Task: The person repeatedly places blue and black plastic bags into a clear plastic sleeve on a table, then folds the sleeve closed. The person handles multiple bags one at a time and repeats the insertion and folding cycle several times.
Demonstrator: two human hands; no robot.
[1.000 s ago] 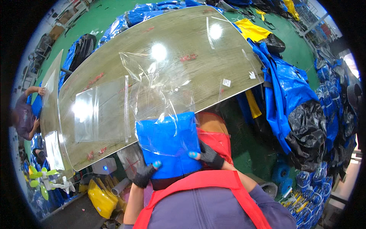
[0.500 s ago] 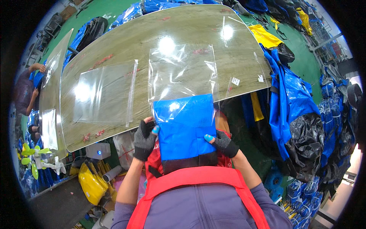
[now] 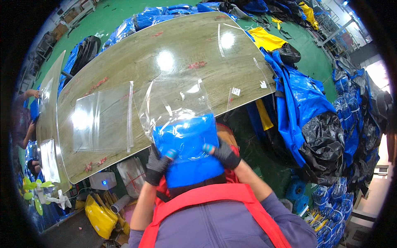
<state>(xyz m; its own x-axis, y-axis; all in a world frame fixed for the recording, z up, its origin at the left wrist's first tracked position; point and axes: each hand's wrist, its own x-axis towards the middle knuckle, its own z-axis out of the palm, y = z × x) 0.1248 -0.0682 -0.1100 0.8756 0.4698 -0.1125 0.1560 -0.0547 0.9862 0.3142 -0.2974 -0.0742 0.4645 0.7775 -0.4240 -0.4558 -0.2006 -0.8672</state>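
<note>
A folded bundle of blue sheet material with a black lower end (image 3: 188, 175) lies close against my body. Its far part is inside a clear plastic bag (image 3: 175, 97), whose far end lies crumpled on the table. My left hand (image 3: 159, 163), in a dark dotted glove with the thumb tip bare, grips the bag's mouth at the bundle's left side. On the right side my right hand (image 3: 225, 153), gloved alike, pinches the bag's edge, thumb on top. The fingers under the bundle are hidden on both hands.
Flat clear bags (image 3: 101, 124) lie on the wood-patterned table (image 3: 136, 53). Blue and black material (image 3: 304, 103) hangs off its right end. A small fan (image 3: 39, 188) and a white box (image 3: 102, 180) stand at left. Another person (image 3: 27, 120) works beyond a clear panel.
Both hands moved along the bundle, and the plastic bag now covers more of the blue. Its far end has drawn nearer and crumpled. The whole view has shifted slightly.
</note>
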